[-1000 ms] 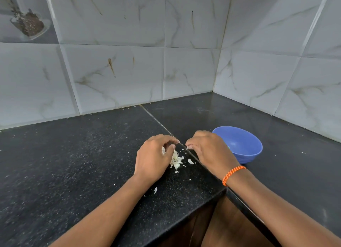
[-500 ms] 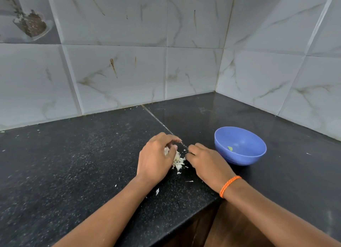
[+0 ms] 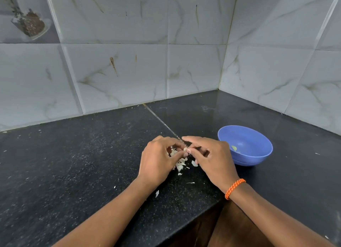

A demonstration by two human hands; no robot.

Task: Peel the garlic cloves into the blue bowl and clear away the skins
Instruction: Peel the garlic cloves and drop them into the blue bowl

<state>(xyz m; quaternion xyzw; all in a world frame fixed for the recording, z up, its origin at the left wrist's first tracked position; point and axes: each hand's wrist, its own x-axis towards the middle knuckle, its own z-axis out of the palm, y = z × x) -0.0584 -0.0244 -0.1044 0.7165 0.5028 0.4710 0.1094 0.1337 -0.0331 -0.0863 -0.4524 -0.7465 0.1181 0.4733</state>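
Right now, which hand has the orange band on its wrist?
The right hand, the one beside the blue bowl, wears the orange band. The left hand has a bare wrist.

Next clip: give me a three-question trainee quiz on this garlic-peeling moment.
1. True or false: the blue bowl stands beside the right hand.
2. Where does the pile of skins lie? A) in the bowl B) on the counter between the hands C) on the floor
3. Fill in: the orange band sits on the ___ wrist.

Key: 1 true; 2 B; 3 right. The left hand meets the right over the skins.
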